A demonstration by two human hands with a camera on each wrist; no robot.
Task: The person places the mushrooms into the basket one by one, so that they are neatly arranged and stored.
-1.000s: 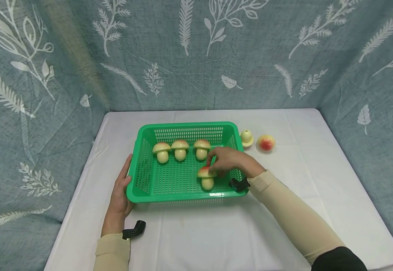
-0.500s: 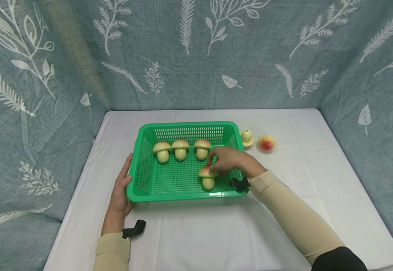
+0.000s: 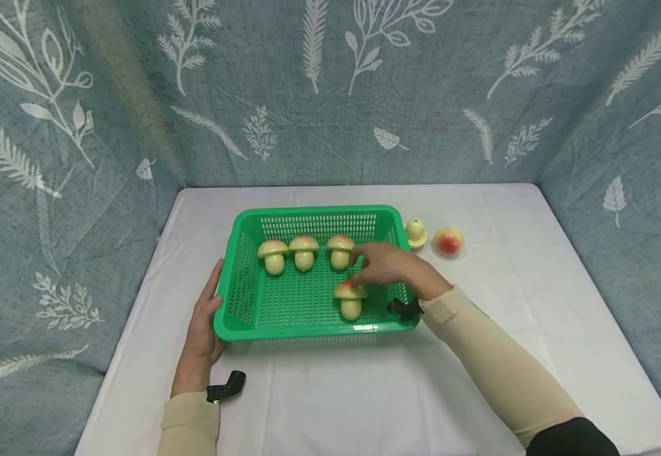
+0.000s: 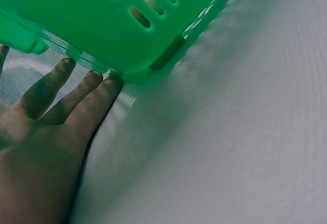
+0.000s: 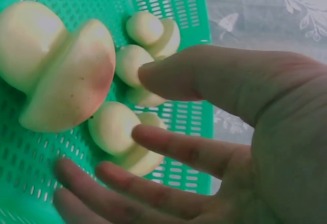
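A green plastic basket (image 3: 302,330) holds several toy mushrooms. Three of them, one being the left mushroom (image 3: 274,256), stand in a row along its far side. The front mushroom (image 3: 351,305) sits nearer the basket's front right, its reddish cap toward the far side. My right hand (image 3: 384,263) hovers just above that cap; the right wrist view shows its thumb (image 5: 173,76) and fingers spread apart with nothing between them. My left hand (image 3: 201,326) rests against the basket's left side, its straight fingers (image 4: 76,101) touching the plastic wall.
Beyond the basket's right side lie another mushroom (image 3: 415,233), stem up, and a red-and-yellow round piece (image 3: 448,241) on the white tablecloth (image 3: 319,392). A grey-blue leaf-patterned curtain (image 3: 330,126) surrounds the table's back and sides.
My right hand has let go of the front mushroom, its fingers spreading and lifting slightly. Earlier, the mushroom shifted a little to the right. My left hand stays against the basket.
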